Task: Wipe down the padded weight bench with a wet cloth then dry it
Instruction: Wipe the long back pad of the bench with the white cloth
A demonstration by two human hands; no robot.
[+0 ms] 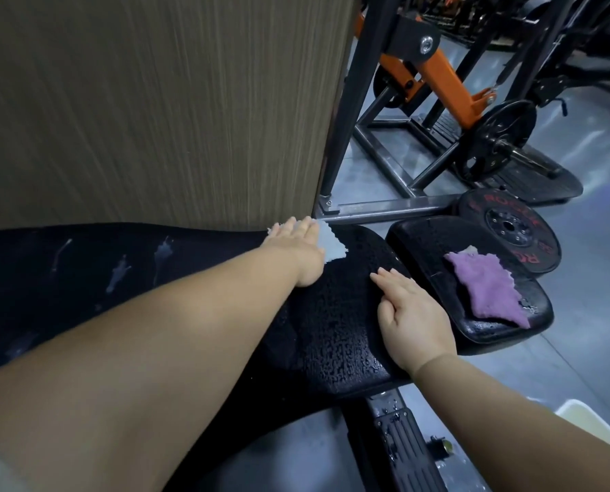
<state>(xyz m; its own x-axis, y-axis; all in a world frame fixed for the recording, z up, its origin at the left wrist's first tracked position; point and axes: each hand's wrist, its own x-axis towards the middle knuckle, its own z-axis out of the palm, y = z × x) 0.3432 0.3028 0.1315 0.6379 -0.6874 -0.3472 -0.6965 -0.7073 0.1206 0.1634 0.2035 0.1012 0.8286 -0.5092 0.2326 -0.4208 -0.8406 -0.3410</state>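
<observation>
Red "ROGUE" on weight plate [509, 227]

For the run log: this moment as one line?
left hand: presses grey cloth on back pad | right hand: flat on back pad | purple cloth: on seat pad | back pad: wet

The black padded bench cushion [331, 332] looks like glossy vinyl, pebbled with water beads. The pale grey cloth square [331, 245] is thin fabric with frayed edges; the purple cloth rag [484, 292] is fuzzy. The brown wood-grain panel [154, 101] is matt.
</observation>
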